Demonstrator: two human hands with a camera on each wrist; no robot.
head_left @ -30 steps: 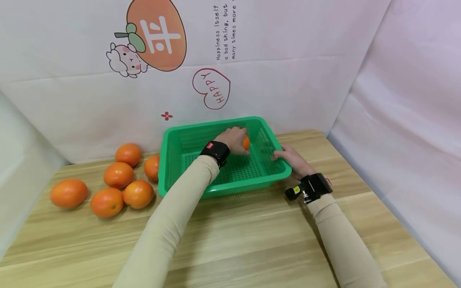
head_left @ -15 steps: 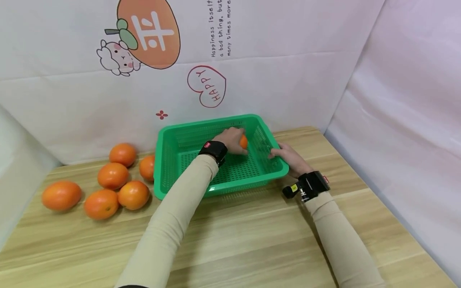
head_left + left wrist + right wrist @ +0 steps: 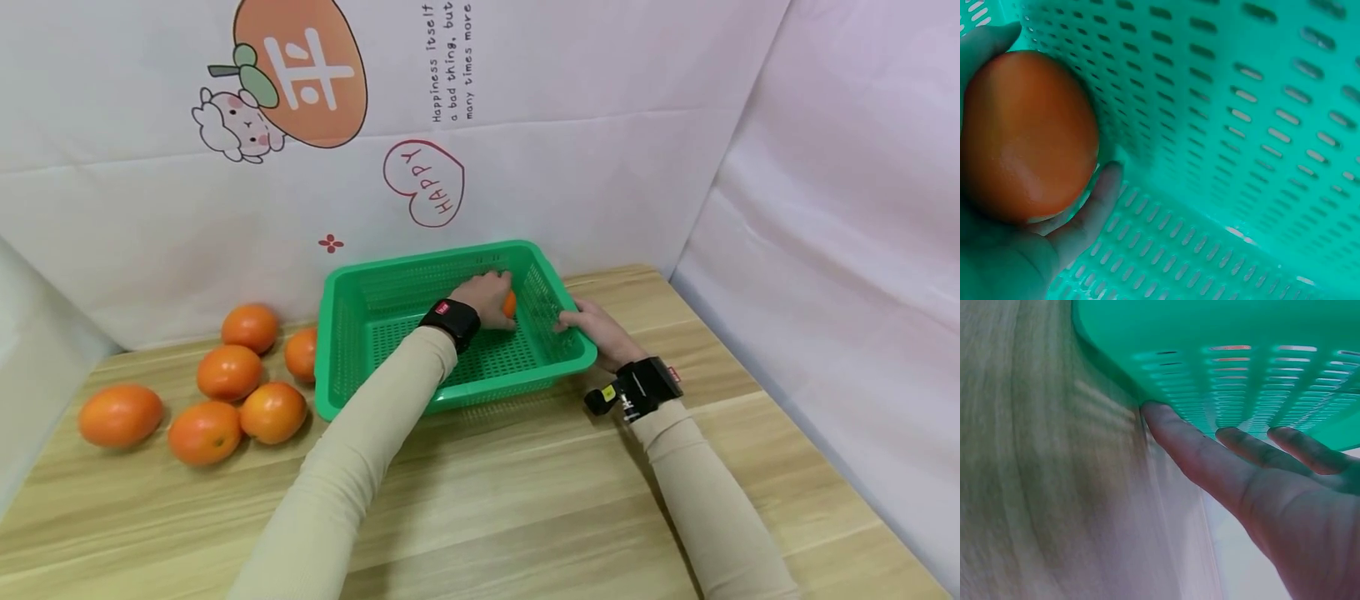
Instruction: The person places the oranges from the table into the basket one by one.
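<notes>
A green plastic basket (image 3: 480, 392) with perforated walls stands on the wooden table. Inside its right end, my left hand (image 3: 486, 298) holds an orange (image 3: 1032, 134), fingers and thumb around its sides. The left wrist view puts this orange close beside the slotted wall; from the head, the hand hides most of it. At the right end of the basket, my right hand (image 3: 603, 332) grips the rim. Its thumb side reaches over the top, while fingers (image 3: 1197, 456) press against the outside of the wall in the right wrist view.
Several loose oranges (image 3: 230, 372) lie on the table left of the basket, one (image 3: 302, 354) right beside its left wall. A printed white cloth (image 3: 540, 183) hangs behind the table, and another white cloth (image 3: 847, 275) borders the right side.
The head view has shifted, so the basket and oranges appear a little farther left. My left hand sits slightly lower in the basket with the orange; the right hand keeps its grip.
</notes>
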